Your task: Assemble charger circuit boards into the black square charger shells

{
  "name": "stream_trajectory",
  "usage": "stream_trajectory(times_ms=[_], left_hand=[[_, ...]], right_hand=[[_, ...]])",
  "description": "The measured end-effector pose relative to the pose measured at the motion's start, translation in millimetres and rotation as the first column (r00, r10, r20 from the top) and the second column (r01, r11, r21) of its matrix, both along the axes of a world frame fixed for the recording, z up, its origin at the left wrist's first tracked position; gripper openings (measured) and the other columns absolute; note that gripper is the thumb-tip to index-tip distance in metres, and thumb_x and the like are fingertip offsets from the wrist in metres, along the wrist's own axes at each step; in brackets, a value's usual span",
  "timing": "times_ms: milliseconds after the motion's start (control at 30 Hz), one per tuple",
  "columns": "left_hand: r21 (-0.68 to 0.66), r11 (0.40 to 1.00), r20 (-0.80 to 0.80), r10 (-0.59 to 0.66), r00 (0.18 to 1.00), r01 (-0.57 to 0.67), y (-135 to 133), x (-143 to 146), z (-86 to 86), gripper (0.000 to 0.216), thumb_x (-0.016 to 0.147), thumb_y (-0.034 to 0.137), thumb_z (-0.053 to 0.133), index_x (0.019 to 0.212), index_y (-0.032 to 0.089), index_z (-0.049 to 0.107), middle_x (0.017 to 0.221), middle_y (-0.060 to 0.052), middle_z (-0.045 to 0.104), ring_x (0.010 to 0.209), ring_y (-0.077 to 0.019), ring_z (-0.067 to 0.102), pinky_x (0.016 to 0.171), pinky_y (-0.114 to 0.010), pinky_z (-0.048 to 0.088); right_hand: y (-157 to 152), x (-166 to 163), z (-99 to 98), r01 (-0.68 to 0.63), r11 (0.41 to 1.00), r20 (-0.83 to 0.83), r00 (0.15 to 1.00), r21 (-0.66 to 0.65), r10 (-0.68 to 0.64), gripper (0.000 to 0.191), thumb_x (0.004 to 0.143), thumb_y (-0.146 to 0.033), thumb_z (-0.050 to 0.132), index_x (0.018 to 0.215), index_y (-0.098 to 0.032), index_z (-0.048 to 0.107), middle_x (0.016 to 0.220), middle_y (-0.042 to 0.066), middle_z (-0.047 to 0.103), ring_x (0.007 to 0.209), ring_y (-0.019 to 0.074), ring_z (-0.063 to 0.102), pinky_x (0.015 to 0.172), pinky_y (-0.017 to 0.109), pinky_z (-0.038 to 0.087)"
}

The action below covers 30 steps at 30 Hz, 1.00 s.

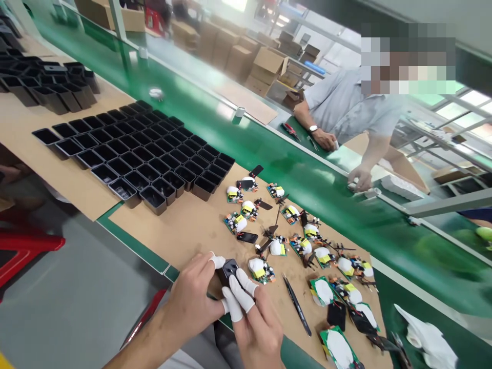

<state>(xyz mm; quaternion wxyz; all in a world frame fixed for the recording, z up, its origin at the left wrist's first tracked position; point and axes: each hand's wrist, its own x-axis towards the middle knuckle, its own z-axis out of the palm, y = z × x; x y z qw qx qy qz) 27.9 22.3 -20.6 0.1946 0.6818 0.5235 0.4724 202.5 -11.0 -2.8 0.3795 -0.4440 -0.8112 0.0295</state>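
Note:
A small black plastic case (230,267) is held between my two hands, above the brown cardboard sheet near the bench's front edge. My left hand (194,292) grips it from the left, with white finger cots on the fingertips. Several white-cotted fingers of my right hand (253,312) press on its top and right side. My fingers cover part of the case, and its inside is hidden. Just beyond lies a circuit board (261,270) with a white blob and yellow tape. Black tweezers (296,305) rest to the right of my hands.
Rows of open black cases (144,148) stand on cardboard at left, with more cases (49,82) piled behind. Several circuit boards (305,246) with wires spread to the right. White cloth (426,335) lies at far right. Across the green conveyor belt (265,154) a co-worker (346,107) handles small parts.

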Motion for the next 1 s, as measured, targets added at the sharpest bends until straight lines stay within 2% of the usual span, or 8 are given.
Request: stream_trajectory(times_ms=[133, 267, 367, 533, 600, 733, 867, 1000], left_hand=[[0.026, 1.0, -0.041, 0.013, 0.999, -0.012, -1.8, 2.4, 0.2, 0.028, 0.076, 0.013, 0.064, 0.101, 0.025, 0.063, 0.089, -0.006, 0.078, 0.077, -0.0283, 0.077, 0.068, -0.04, 0.065], [0.043, 0.998, -0.062, 0.04, 0.997, -0.038, -3.8, 4.7, -5.3, 0.022, 0.081, 0.014, 0.064, 0.099, 0.026, 0.061, 0.087, -0.005, 0.076, 0.076, -0.0275, 0.076, 0.069, -0.039, 0.064], [0.047, 0.998, -0.068, 0.053, 0.996, -0.05, -4.6, 6.1, -10.8, 0.019, 0.084, 0.015, 0.067, 0.098, 0.026, 0.06, 0.085, -0.005, 0.075, 0.076, -0.0275, 0.075, 0.07, -0.038, 0.063], [0.062, 0.997, -0.038, 0.048, 0.998, -0.045, -3.8, 6.2, -4.3, 0.019, 0.086, 0.013, 0.067, 0.099, 0.026, 0.062, 0.085, -0.005, 0.075, 0.075, -0.0269, 0.074, 0.069, -0.037, 0.062], [0.073, 0.996, 0.02, 0.046, 0.999, -0.047, -4.6, 5.2, 4.0, 0.021, 0.085, 0.01, 0.065, 0.1, 0.025, 0.063, 0.085, -0.004, 0.075, 0.074, -0.0254, 0.073, 0.068, -0.035, 0.061], [0.06, 0.997, 0.078, 0.034, 0.996, -0.039, -7.7, 3.8, 11.9, 0.026, 0.083, 0.005, 0.064, 0.101, 0.024, 0.064, 0.085, -0.004, 0.074, 0.074, -0.0238, 0.073, 0.067, -0.033, 0.061], [0.033, 0.999, 0.075, 0.025, 0.997, -0.028, -7.0, 6.6, 0.6, 0.024, 0.083, 0.006, 0.064, 0.1, 0.023, 0.065, 0.085, -0.005, 0.075, 0.077, -0.0258, 0.076, 0.069, -0.035, 0.064], [0.001, 1.0, 0.095, -0.031, 0.995, 0.031, -5.9, 0.2, -2.2, 0.024, 0.089, 0.012, 0.07, 0.11, 0.023, 0.069, 0.094, -0.006, 0.079, 0.084, -0.0258, 0.078, 0.075, -0.036, 0.068]], right_hand=[[-9.5, 1.6, -11.5, 0.098, 0.995, -0.013, 0.995, -0.002, -0.098, 0.062, 0.109, -0.005, 0.07, 0.167, -0.025, 0.063, 0.142, 0.017, 0.079, 0.121, 0.0304, 0.084, 0.098, 0.041, 0.075], [-12.5, -2.0, -11.1, 0.089, 0.996, 0.005, 0.996, -0.012, -0.089, 0.066, 0.107, 0.001, 0.067, 0.167, -0.025, 0.063, 0.144, 0.017, 0.078, 0.134, 0.0335, 0.079, 0.102, 0.044, 0.074], [-9.3, -6.7, -7.0, 0.092, 0.995, 0.016, 0.996, 0.026, -0.092, 0.061, 0.105, 0.004, 0.065, 0.161, -0.02, 0.068, 0.138, 0.019, 0.079, 0.145, 0.0362, 0.073, 0.104, 0.046, 0.073], [-3.6, -7.0, 4.7, 0.051, 0.998, 0.063, 0.997, 0.044, -0.054, 0.038, 0.106, 0.002, 0.063, 0.138, -0.013, 0.078, 0.118, 0.017, 0.078, 0.137, 0.035, 0.075, 0.101, 0.044, 0.073], [-4.1, -4.1, 10.9, 0.019, 0.999, 0.099, 0.995, 0.034, -0.022, 0.035, 0.106, 0.002, 0.062, 0.132, -0.013, 0.078, 0.119, 0.019, 0.077, 0.138, 0.0358, 0.075, 0.099, 0.044, 0.073], [-8.8, 0.1, 13.7, 0.012, 1.0, 0.14, 0.99, 0.015, -0.014, 0.042, 0.104, 0.004, 0.064, 0.14, -0.013, 0.075, 0.129, 0.022, 0.077, 0.144, 0.0377, 0.071, 0.101, 0.046, 0.073], [-10.0, -2.1, 2.8, 0.024, 1.0, 0.044, 0.999, -0.02, -0.023, 0.046, 0.103, 0.008, 0.061, 0.139, -0.016, 0.077, 0.117, 0.017, 0.08, 0.143, 0.0349, 0.073, 0.098, 0.046, 0.075], [-6.8, -6.5, -3.5, 0.073, 0.993, -0.127, 0.988, -0.096, -0.085, 0.038, 0.103, 0.002, 0.069, 0.129, -0.022, 0.085, 0.12, 0.014, 0.085, 0.122, 0.0292, 0.084, 0.095, 0.04, 0.075]])
